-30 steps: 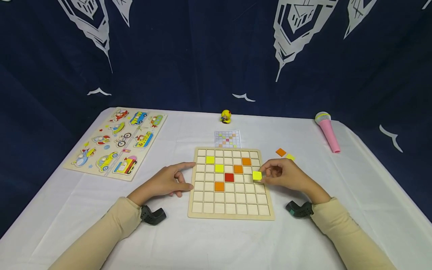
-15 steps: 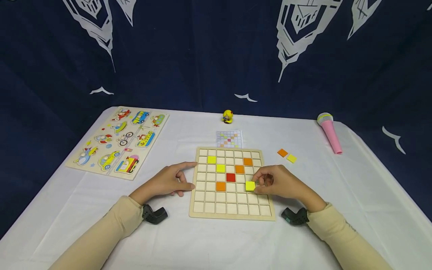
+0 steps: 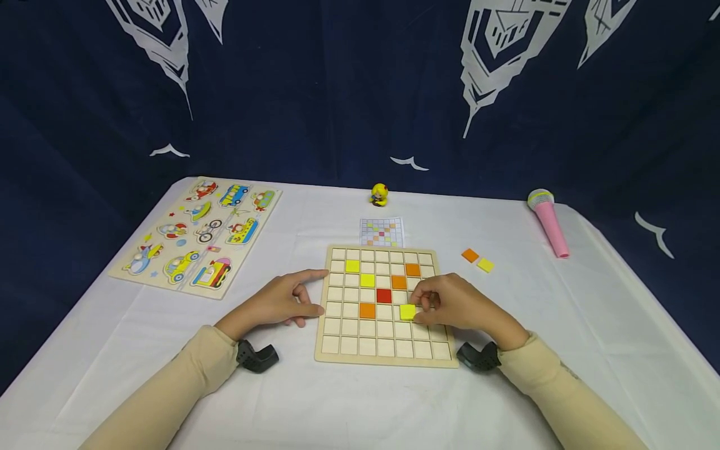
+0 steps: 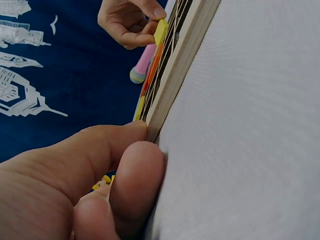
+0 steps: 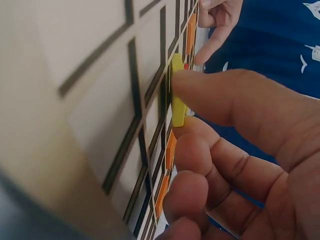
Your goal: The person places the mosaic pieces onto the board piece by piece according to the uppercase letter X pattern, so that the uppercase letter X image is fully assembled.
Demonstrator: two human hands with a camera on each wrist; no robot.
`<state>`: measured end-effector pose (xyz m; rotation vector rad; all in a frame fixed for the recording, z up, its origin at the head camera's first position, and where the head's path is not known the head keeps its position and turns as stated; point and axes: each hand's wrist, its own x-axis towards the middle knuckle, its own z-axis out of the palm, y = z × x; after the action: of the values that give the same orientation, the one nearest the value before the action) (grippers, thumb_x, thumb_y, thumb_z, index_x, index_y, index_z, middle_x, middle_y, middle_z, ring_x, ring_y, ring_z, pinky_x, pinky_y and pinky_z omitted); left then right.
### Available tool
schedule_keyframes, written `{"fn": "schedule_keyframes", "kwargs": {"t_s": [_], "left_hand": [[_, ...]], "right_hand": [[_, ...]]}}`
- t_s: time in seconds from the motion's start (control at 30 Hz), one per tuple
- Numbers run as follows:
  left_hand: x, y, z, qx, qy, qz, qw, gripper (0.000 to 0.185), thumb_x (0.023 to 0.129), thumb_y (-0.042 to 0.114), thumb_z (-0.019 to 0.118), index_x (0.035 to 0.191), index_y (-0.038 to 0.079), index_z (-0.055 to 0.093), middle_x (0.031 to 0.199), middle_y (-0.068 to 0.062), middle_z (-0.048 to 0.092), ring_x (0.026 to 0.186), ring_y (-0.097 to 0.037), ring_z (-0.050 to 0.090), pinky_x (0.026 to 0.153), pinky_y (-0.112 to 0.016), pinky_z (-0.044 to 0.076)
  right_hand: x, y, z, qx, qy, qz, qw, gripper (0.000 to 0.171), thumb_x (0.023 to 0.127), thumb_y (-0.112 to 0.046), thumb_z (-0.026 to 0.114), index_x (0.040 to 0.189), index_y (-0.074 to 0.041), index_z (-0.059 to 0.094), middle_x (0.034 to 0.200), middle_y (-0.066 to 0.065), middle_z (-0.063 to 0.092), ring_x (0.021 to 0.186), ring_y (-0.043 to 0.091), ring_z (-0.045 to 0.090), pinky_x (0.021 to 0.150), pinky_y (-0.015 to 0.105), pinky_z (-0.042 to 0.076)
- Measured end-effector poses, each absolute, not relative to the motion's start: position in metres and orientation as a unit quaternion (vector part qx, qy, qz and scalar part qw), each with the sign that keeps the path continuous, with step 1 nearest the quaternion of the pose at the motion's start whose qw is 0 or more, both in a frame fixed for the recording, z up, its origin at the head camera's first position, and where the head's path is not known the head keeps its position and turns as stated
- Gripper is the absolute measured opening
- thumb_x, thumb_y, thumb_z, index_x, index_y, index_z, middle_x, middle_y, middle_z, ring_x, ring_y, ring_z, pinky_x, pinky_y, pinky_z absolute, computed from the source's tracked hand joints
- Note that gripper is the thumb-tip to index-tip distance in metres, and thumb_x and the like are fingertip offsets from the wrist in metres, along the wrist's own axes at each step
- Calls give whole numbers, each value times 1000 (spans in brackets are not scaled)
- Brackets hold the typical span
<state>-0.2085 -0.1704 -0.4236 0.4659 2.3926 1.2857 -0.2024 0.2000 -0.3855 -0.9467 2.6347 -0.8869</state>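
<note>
1. two hands work at a wooden grid board [image 3: 385, 359] on a white-clothed table [image 3: 360, 406]. the right hand [image 3: 450, 303] pinches a yellow tile [image 3: 407, 311] between thumb and fingertips, held over a cell just right of the board's middle, in the row below the red tile [image 3: 384, 295]; whether it already sits in the cell cannot be told.
2. the right wrist view shows that tile [image 5: 176, 90] edge-on against the grid, thumb above and fingers below; most of the board there is blurred and cut off.
3. the left hand [image 3: 281, 301] lies flat beside the board's left edge, fingers straight, forefinger tip touching the frame. in the left wrist view its fingertips [image 4: 135, 170] fill the lower frame and press the board's rim [image 4: 175, 75].
4. set in the board: two yellow tiles [image 3: 360, 273], two orange tiles [image 3: 405, 275] up top, another orange tile [image 3: 367, 310] lower left.
5. loose on the cloth right of the board lie a spare orange tile [image 3: 469, 255] and a spare yellow tile [image 3: 485, 265].
6. behind the board lies a pattern card [image 3: 381, 232], its print too small to read, and a yellow toy figure [image 3: 379, 194].
7. a vehicle puzzle [image 3: 197, 234] sits far left, a pink toy microphone [image 3: 547, 222] far right.
8. a dark blue curtain [image 3: 337, 87] with white prints closes off the room behind.
</note>
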Motion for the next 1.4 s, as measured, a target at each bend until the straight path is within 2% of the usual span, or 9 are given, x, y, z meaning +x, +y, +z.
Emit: {"fn": "schedule_keyframes", "kwargs": {"t_s": [0.3,0.7,1.0,1.17,1.4], "left_hand": [[-209,-168,-422,158,852,458,199,78,93,18,86,162,13,51,78,-5,67,58,-15,68,51,-24,47],[-209,-169,-423,158,850,461,199,78,92,18,86,162,12,51,78,-6,67,57,-15,67,51,-25,47],[-209,-169,-423,159,851,460,197,78,93,17,86,162,11,50,78,-5,67,58,-15,68,51,-24,46],[-209,-168,-424,159,852,459,194,78,93,17,86,162,11,50,78,-5,67,57,-15,68,51,-24,46],[-207,-169,-423,157,852,459,194,78,92,17,86,161,11,51,78,-5,67,57,-15,67,51,-25,47]], "right_hand": [[-204,192,-383,-316,898,-281,117,19,84,-4,90,95,-10,76,74,-12,59,65,5,50,63,25,43],[-204,192,-377,-316,900,-269,130,15,86,-6,89,97,-9,80,75,-12,61,66,6,52,64,24,44],[-219,213,-369,-291,898,-312,109,13,90,-4,85,102,-3,80,78,-9,61,66,10,52,63,24,44],[-231,231,-371,-267,897,-344,74,12,93,-2,82,104,-1,81,81,-5,64,71,13,54,65,25,46],[-247,263,-379,-214,899,-382,-4,16,96,0,74,110,3,79,85,2,66,72,11,55,62,24,47]]}}
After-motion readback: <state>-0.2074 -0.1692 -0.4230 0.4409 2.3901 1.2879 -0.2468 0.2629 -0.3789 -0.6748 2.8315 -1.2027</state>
